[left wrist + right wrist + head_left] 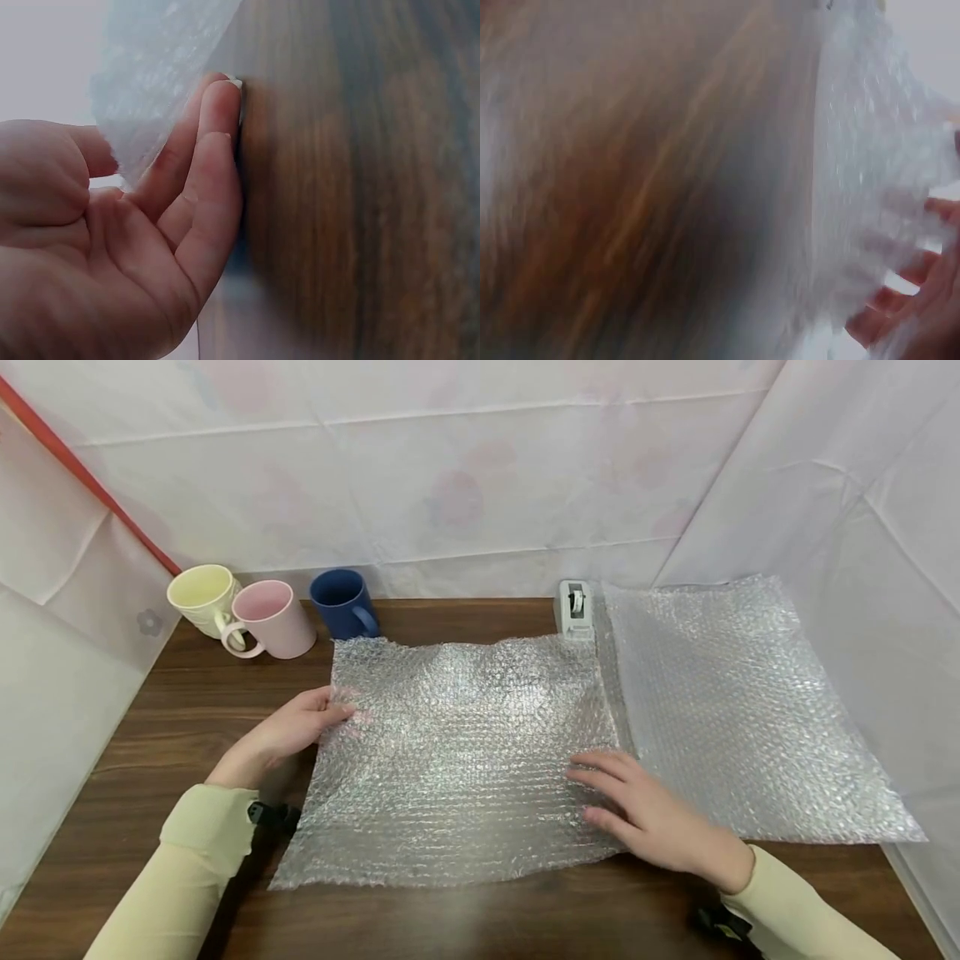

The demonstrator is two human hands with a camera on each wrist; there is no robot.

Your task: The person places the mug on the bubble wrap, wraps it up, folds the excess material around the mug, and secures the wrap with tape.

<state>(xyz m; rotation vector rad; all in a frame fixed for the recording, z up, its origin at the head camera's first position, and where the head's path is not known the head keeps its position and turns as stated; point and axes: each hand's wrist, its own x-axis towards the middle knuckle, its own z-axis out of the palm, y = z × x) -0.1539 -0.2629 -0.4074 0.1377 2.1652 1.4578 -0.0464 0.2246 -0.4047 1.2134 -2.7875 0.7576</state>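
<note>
A sheet of clear bubble wrap (457,760) lies across the middle of the wooden table, its far edge wavy. At its left edge my left hand (303,722) holds it, thumb on top and fingers showing through from beneath. The left wrist view has the sheet's corner (161,82) between the thumb and the fingers of that hand (150,217). Over the right edge, my right hand (648,814) is spread with its fingers nearly straight on the sheet. Only the fingertips of the right hand (919,277) show beside the wrap in the blurred right wrist view.
A second bubble wrap piece (750,718) lies at the right. A white tape dispenser (575,608) stands behind the middle sheet. At the back left are a yellow mug (201,597), a pink mug (281,622) and a blue mug (341,606). Pale curtains (450,485) hang behind the table.
</note>
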